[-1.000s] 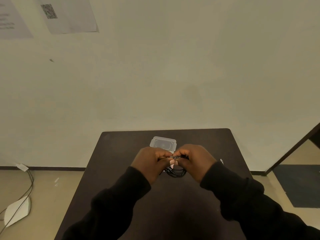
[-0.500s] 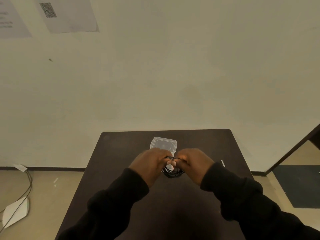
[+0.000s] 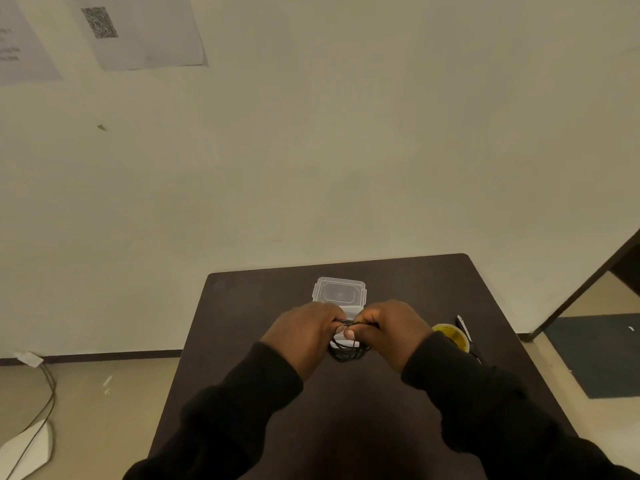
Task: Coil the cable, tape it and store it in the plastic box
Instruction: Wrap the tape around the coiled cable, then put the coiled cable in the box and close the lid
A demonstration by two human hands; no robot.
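Observation:
A small coil of black cable [image 3: 346, 352] hangs between my two hands above the dark table [image 3: 242, 334]. My left hand [image 3: 304, 332] and my right hand [image 3: 391, 329] both pinch its top, thumbs meeting in the middle. Just behind the hands sits a clear plastic box [image 3: 339, 292] with its lid open; the near part of it is hidden by my fingers. A yellow roll of tape [image 3: 452, 336] lies on the table right of my right wrist, partly covered by my sleeve.
A thin dark tool with a white tip [image 3: 464, 329] lies beside the tape near the table's right edge. The wall stands close behind the table. On the floor at left are a cable [image 3: 48, 393] and a white object [image 3: 27, 448].
Both hands with the coil have shifted slightly lower and toward me. The yellow tape roll has come into view beside my right wrist.

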